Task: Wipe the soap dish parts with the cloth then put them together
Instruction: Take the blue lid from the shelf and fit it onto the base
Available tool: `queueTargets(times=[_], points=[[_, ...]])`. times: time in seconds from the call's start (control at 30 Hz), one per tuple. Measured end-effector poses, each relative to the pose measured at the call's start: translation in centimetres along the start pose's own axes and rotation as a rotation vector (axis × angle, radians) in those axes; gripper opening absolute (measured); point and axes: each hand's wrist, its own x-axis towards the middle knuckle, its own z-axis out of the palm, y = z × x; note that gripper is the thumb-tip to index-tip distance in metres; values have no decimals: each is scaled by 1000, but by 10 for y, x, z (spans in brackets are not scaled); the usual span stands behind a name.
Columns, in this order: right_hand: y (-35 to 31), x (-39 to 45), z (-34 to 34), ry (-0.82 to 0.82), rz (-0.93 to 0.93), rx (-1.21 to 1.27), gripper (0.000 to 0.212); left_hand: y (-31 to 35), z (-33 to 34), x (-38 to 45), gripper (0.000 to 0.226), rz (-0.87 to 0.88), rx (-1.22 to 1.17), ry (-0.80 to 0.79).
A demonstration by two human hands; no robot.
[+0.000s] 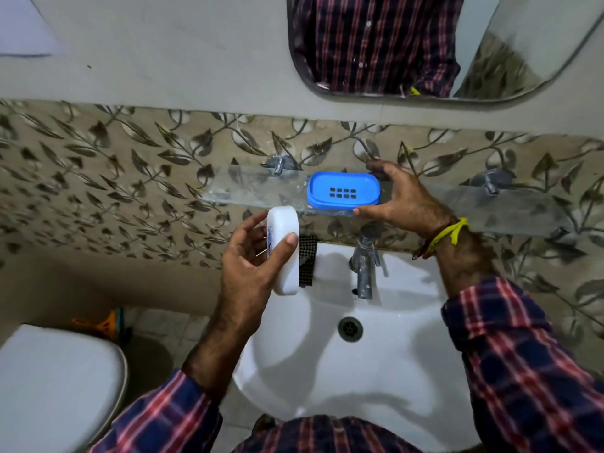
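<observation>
A blue soap dish [343,189] with a slotted tray stands on the glass shelf [248,191] above the basin. My right hand [398,197] spans its right end, thumb at the front edge and fingers behind it. My left hand [251,259] holds a white bar of soap [283,253] upright, just below and left of the dish. A dark checked cloth [309,261] lies on the basin's back rim, partly hidden behind the soap.
A white basin [376,371] with a chrome tap [364,263] and drain [350,328] lies below the shelf. A white toilet lid [55,384] is at lower left. A mirror [425,44] hangs on the wall above.
</observation>
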Motion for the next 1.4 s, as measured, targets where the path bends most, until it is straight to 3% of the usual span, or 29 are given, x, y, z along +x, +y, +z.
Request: queueTargets(times=[0.13, 0.27, 0.33, 0.4, 0.5, 0.63, 0.73, 0.93, 1.4], points=[[-14, -17, -2, 145, -72, 256, 79, 15, 4, 5, 55, 35, -12, -22], [-30, -56, -7, 221, -121, 666, 64, 37, 9, 13, 46, 32, -65, -60], [-35, -75, -5, 228, -108, 798, 56, 42, 13, 15, 38, -13, -117, -126], [-39, -90, 2, 223, -66, 871, 52, 40, 19, 10, 45, -122, -145, -176], [-39, -106, 20, 205, 14, 846, 58, 31, 28, -2, 66, -201, -91, -188], [-41, -120, 42, 231, 82, 851, 60, 20, 40, -14, 54, -51, 101, -345], [-45, -124, 48, 325, 111, 848, 54, 15, 46, -19, 54, -36, 101, -402], [-50, -128, 60, 472, 177, 858, 52, 8, 60, -28, 43, -77, 71, -407], [-66, -121, 76, 563, 235, 801, 34, 6, 64, -16, 41, -124, 32, -409]])
